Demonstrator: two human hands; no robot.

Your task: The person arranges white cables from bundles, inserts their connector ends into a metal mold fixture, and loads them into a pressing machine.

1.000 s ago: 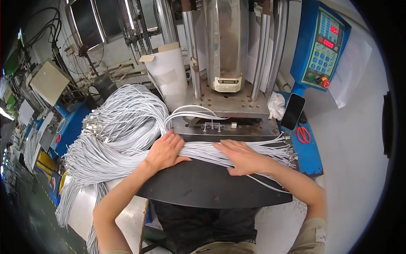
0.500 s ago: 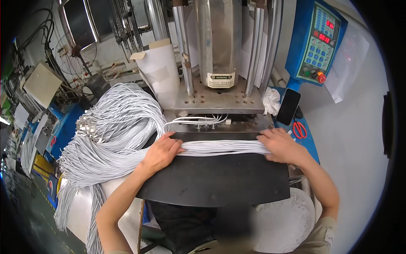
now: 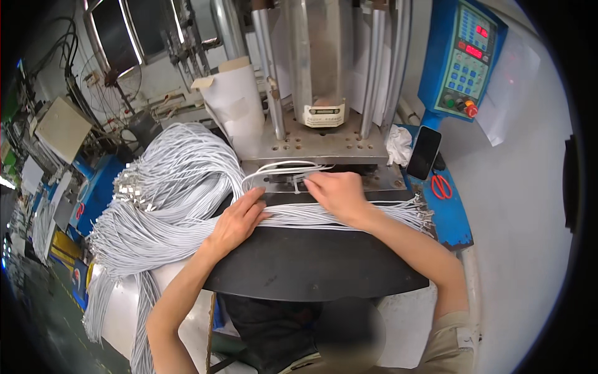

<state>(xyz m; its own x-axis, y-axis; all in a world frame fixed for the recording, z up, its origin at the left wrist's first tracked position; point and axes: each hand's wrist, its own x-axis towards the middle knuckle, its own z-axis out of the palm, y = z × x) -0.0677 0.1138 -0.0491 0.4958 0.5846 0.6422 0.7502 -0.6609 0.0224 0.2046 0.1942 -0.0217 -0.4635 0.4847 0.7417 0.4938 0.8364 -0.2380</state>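
- While I watch through the head camera, the left hand (image 3: 238,219) rests on the white cables (image 3: 293,216), fingers loosely curled; I cannot tell whether it grips them.
- I see the right hand (image 3: 339,196) reaching over the cables, fingertips beside the metal fixture (image 3: 297,182); I cannot tell whether they pinch anything.
- The cables stretch across the black table (image 3: 305,262), on the person's side of the fixture.

head view: we're peering down and forward, wide fisheye
black tabletop (image 3: 311,265): close, just below
press (image 3: 324,148): ahead, beyond it
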